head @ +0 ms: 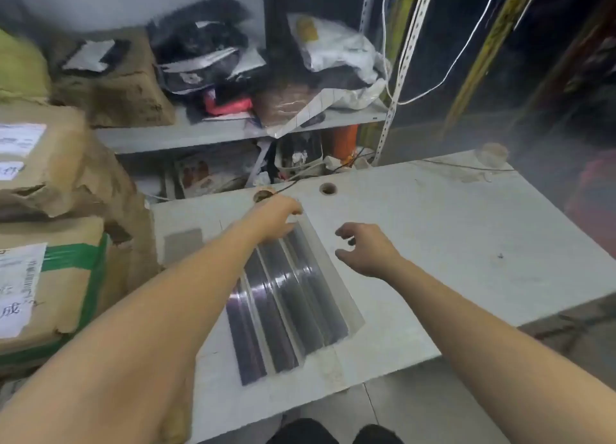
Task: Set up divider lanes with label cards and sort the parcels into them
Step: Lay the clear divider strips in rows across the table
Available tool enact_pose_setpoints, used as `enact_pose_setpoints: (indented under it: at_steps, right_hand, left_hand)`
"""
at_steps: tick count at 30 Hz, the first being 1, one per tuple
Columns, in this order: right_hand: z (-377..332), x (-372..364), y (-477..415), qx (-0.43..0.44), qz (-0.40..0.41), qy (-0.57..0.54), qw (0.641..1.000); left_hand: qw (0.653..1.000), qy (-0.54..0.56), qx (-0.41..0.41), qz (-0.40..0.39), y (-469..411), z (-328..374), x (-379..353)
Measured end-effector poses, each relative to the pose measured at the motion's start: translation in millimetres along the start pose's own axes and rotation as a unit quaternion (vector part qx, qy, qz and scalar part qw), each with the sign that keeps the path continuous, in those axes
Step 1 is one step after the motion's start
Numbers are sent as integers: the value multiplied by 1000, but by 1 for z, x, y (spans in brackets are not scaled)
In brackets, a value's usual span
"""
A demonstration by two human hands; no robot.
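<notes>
a white table (433, 243) fills the middle and right of the view. stacked at its left edge are two torn cardboard boxes, the upper box (56, 177) on the lower box (70, 277), which is bound with green tape (75, 253). behind the table runs a grey shelf (200, 133) crowded with parcels: a brown box (116, 87), black bags (203, 50) and a white bag (336, 50) with a yellow patch. white cords (410, 43) hang at the shelf's right post.

the divider (293, 297), a clear ribbed plastic piece with dark lanes between its ridges, lies flat on the table's left half and runs from the near edge towards the far one.

the left hand (275, 222) is at the divider's far end, touching it, with its fingers bent over that end. the fingertips are hidden, so i cannot tell whether it grips. the right hand (366, 252) hovers just right of the divider, apart from it, fingers loosely curled and holding nothing.

a white label (20, 137) on the upper box and another (16, 277) on the lower box carry printed lines, a barcode strip and dark handwriting, all too blurred to read. a grey patch (183, 243) sits on the table left of the divider. two round holes pierce the table's far edge, one (327, 188) right of the left hand and one (263, 195) just beyond it.
</notes>
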State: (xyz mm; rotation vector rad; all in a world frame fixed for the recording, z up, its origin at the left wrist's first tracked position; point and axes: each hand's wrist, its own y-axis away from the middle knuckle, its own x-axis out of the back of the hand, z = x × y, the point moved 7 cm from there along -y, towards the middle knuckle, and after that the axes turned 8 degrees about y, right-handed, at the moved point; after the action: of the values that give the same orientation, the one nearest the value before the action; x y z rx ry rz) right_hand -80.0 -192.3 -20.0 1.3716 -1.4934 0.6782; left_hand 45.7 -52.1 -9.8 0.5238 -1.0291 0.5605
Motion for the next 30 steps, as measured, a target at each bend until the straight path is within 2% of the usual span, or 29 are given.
enact_pose_setpoints:
  at_steps: [7, 16, 21, 30]
  right_hand:
    - [34, -39, 6, -92, -9, -103, 990]
    - [47, -83, 1, -121, -54, -127, 983]
    - [59, -85, -5, -121, -43, -129, 983]
    - [116, -52, 11, -121, -40, -119, 985]
  left_hand:
    - [997, -32, -48, -53, -50, -19, -27]
    - [989, -72, -86, -95, -82, -34, -50]
    - [992, -28, -85, -84, -94, -40, -56]
    - [997, -15, -64, -27, -131, -21, -46]
